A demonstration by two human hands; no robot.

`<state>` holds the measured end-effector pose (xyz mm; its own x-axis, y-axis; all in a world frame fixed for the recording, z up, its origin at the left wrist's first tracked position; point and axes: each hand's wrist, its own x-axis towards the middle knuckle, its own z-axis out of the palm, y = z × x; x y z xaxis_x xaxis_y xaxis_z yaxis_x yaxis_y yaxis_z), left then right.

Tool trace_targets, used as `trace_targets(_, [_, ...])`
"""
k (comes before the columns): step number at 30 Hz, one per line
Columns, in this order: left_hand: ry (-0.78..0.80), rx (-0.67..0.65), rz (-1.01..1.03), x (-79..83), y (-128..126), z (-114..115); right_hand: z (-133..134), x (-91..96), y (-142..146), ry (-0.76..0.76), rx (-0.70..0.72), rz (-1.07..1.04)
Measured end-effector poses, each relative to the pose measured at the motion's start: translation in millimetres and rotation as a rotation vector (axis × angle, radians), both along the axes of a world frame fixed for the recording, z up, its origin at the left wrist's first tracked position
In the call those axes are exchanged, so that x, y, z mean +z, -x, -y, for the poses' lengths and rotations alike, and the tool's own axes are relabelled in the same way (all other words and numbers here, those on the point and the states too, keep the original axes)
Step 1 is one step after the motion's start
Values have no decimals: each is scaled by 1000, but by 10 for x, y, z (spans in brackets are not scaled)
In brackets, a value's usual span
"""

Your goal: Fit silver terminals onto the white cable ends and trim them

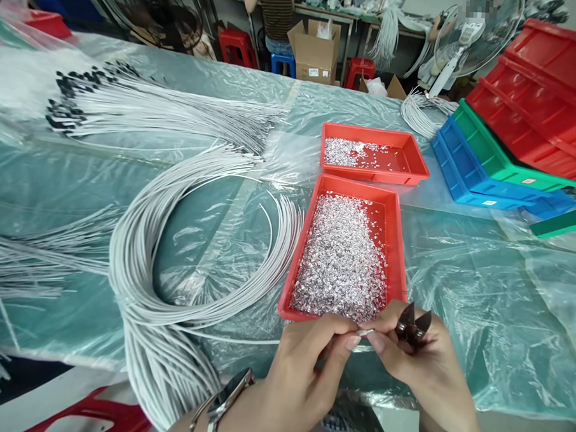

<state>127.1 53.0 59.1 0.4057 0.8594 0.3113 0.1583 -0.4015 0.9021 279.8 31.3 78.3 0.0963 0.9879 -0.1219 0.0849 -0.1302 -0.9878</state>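
My left hand, with a watch on the wrist, pinches the end of a thin white cable just below the near red tray. My right hand meets it thumb to thumb on a small silver metal piece at the cable tip, and also grips dark pliers whose jaws point up. The near tray is heaped with small shiny metal terminals. A big loop of white cables curves across the plastic-covered table to my left.
A second red tray with fewer terminals lies behind the first. Stacked blue, green and red bins stand at the right. More cable bundles with black ends lie far left. A fan, cardboard boxes, stools and a person stand beyond the table.
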Motion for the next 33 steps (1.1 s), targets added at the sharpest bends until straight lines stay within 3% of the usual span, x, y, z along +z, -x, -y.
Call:
trace_targets(6, [116, -59, 53, -21, 10, 20, -10, -88, -45, -15, 48, -27])
trace_targets(11, [169, -29, 88, -108, 49, 75, -5, -64, -16, -21, 64, -8])
trace_targets(14, [213, -87, 125, -148, 76, 94, 2, -41, -2, 10, 80, -16])
trace_targets(18, [285, -193, 213, -133, 88, 78, -4, -16, 0, 13, 92, 1])
trace_targets(33, [404, -257, 342, -112, 74, 69, 3, -38, -1, 0, 132, -14])
